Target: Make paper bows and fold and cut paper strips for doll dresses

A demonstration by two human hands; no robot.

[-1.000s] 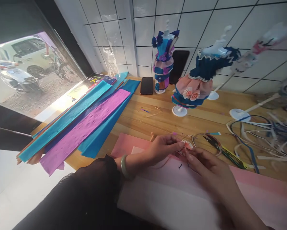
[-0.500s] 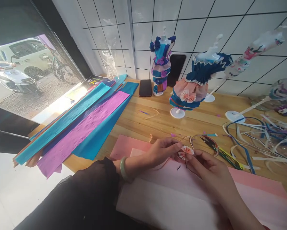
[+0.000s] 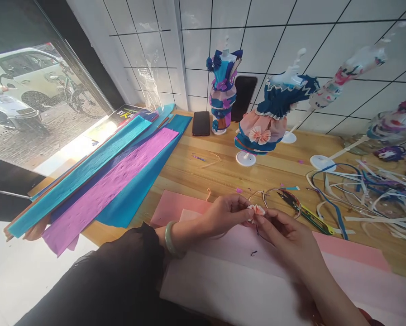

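Note:
Between my two hands is a small pleated paper rosette (image 3: 257, 210), pale with orange-pink stripes. My left hand (image 3: 228, 213), below a jade-coloured bangle (image 3: 170, 239), pinches its left side between thumb and fingers. My right hand (image 3: 286, 231) grips its right and lower edge. A thin dark thread or wire hangs below the rosette by my right fingers. Under both hands lie pink paper (image 3: 355, 249) and a whiter sheet (image 3: 216, 280). A short dark scrap (image 3: 254, 253) rests on the paper. A similar pleated bow (image 3: 260, 135) decorates the skirt of a dressed mannequin form (image 3: 274, 111).
A yellow-green utility knife (image 3: 311, 217) lies right of my hands beside coiled cord (image 3: 265, 197). Tangled ribbon strips (image 3: 365, 194) spread further right. Rolled crepe papers (image 3: 114, 181) lie left. Behind stand a phone (image 3: 201, 123) and a smaller dressed mannequin form (image 3: 223, 90).
The rosette has tilted and looks more folded between my fingers, with less of its round face showing. The whole view has shifted slightly. Both hands keep their hold.

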